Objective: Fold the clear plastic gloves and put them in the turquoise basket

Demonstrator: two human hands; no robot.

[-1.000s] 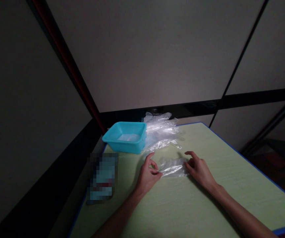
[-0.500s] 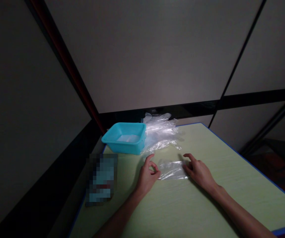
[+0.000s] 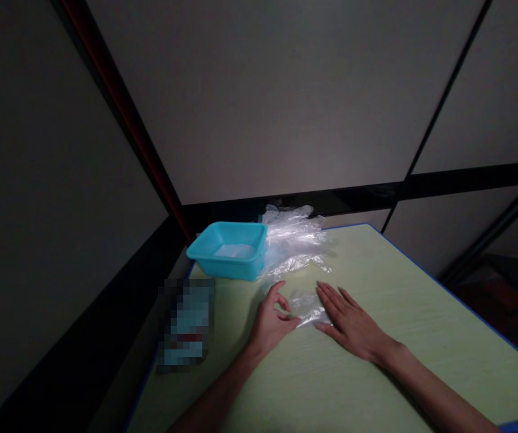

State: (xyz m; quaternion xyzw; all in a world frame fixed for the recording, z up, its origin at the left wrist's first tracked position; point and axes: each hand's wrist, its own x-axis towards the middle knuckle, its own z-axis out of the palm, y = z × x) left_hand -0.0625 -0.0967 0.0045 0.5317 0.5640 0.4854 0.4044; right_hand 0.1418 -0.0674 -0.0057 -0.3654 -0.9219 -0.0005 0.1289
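A small clear plastic piece [image 3: 304,305], like a thin disposable glove or bag, lies flat on the pale green table [image 3: 376,373]. My left hand [image 3: 271,322] rests at its left end, thumb and curled fingers pinched on the edge. My right hand [image 3: 348,323] lies flat on the plastic's right part, fingers stretched out and together, covering most of it.
A turquoise plastic tub [image 3: 229,249] stands at the table's far left corner, with a heap of clear plastic gloves [image 3: 291,239] right of it. A blurred-out object [image 3: 184,325] sits at the left edge. Dark partition walls close in behind and to the left.
My right hand has uncurled and slid left, flat over the plastic piece, which now shows shorter. My left hand has stayed at the left end.
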